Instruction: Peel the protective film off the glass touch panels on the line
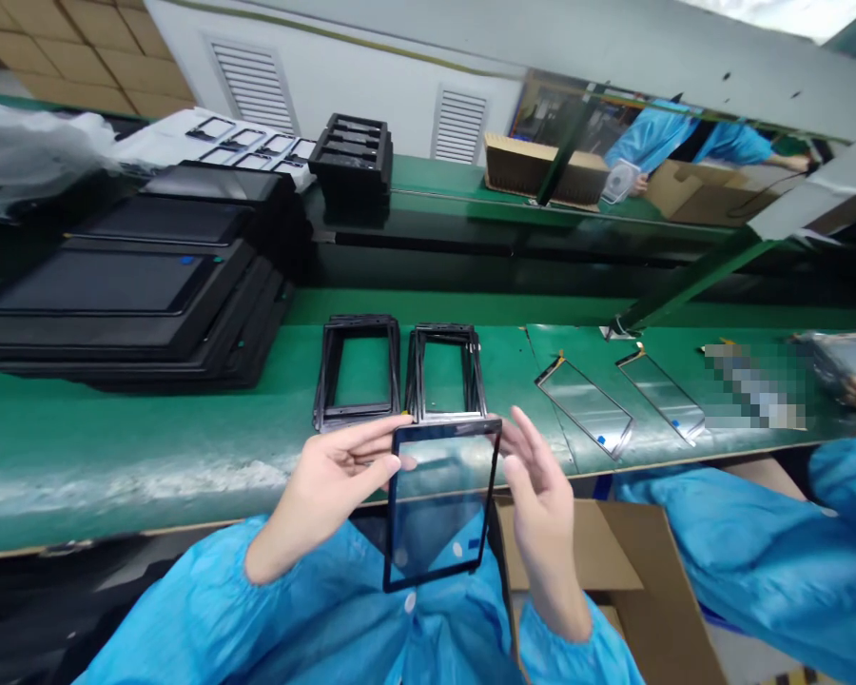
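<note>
My left hand [339, 476] pinches the upper left edge of a touch-screen glass panel [442, 504], thumb in front and fingers along its top corner. The panel has a black border and a clear middle, with a small blue tab near its lower right corner. It is held tilted in front of my body, at the bench's front edge. My right hand [546, 504] is at the panel's upper right corner, fingers stretched out and thumb apart; some fingertips are partly hidden behind the corner. Beyond the panel lie two stacks of black rectangular frames, the left stack [321, 381] and right stack [479, 381].
Black trays [206, 342] bearing dark screens are piled at left. Two glass panels [585, 404] [660, 395] lie on the green bench [499, 352] to the right. A green post [691, 276] rises behind them. An open cardboard box [656, 561] is below; a co-worker's sleeve [742, 542] is at right.
</note>
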`<state>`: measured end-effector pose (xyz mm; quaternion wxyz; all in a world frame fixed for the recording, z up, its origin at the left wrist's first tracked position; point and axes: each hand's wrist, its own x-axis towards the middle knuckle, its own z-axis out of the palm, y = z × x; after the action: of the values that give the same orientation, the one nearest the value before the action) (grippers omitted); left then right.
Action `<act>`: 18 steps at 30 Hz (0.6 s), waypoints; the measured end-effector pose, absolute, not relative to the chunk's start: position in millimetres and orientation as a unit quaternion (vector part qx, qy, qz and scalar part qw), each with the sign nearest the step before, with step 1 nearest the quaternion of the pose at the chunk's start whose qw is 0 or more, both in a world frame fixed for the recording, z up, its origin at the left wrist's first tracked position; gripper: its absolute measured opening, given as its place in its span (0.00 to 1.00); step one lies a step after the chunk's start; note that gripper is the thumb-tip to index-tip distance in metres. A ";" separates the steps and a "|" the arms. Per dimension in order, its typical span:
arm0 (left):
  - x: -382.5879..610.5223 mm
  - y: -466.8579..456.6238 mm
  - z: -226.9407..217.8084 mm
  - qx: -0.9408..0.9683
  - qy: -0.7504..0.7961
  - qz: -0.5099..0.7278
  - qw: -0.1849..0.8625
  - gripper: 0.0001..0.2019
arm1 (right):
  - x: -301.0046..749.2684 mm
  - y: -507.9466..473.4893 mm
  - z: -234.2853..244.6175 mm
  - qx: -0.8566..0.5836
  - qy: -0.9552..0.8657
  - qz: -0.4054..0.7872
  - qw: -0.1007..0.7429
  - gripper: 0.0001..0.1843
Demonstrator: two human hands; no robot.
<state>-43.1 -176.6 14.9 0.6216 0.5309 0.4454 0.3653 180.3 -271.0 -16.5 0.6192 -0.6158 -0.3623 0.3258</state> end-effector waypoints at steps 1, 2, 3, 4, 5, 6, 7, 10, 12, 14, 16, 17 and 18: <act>-45.2 -177.7 15.8 0.533 0.442 0.359 0.625 0.23 | 183.3 -266.5 -10.9 -0.600 -0.352 0.362 0.620 0.27; -47.2 -178.6 16.3 0.536 0.441 0.351 0.628 0.23 | 185.1 -263.0 -6.5 -0.593 -0.343 0.383 0.619 0.25; -49.1 -179.4 16.3 0.540 0.440 0.342 0.631 0.23 | 185.8 -260.8 -3.3 -0.591 -0.337 0.391 0.620 0.22; -50.7 -180.1 15.9 0.542 0.439 0.334 0.634 0.24 | 185.4 -259.7 -1.0 -0.591 -0.332 0.392 0.622 0.20; -52.2 -180.8 15.1 0.544 0.439 0.333 0.633 0.24 | 184.4 -259.6 0.6 -0.591 -0.326 0.388 0.627 0.18; -53.5 -181.5 14.0 0.545 0.439 0.332 0.632 0.25 | 183.0 -260.3 1.8 -0.592 -0.320 0.387 0.630 0.16; -54.6 -182.2 12.8 0.545 0.442 0.331 0.630 0.25 | 181.6 -261.5 2.9 -0.592 -0.314 0.387 0.633 0.15; -56.8 -183.2 11.6 0.545 0.465 0.314 0.623 0.25 | 179.0 -265.1 6.7 -0.592 -0.298 0.393 0.637 0.13; -56.6 -182.2 14.4 0.573 0.464 0.305 0.602 0.23 | 177.2 -265.9 9.4 -0.588 -0.293 0.393 0.644 0.11; -53.9 -180.1 20.5 0.655 0.435 0.305 0.537 0.19 | 172.9 -265.0 10.9 -0.580 -0.300 0.400 0.643 0.09; -48.8 -177.8 27.9 0.755 0.382 0.284 0.450 0.20 | 166.0 -262.8 11.0 -0.564 -0.322 0.430 0.627 0.10; -45.9 -177.0 31.4 0.793 0.353 0.259 0.424 0.23 | 162.8 -261.6 10.8 -0.550 -0.335 0.454 0.616 0.11; -43.2 -176.5 34.1 0.815 0.329 0.226 0.420 0.25 | 160.8 -260.7 10.5 -0.532 -0.345 0.480 0.606 0.13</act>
<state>-43.2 -176.5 34.1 0.4200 0.8148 0.3294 0.2264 160.8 -260.7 10.5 0.6062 -0.5323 -0.3451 0.4797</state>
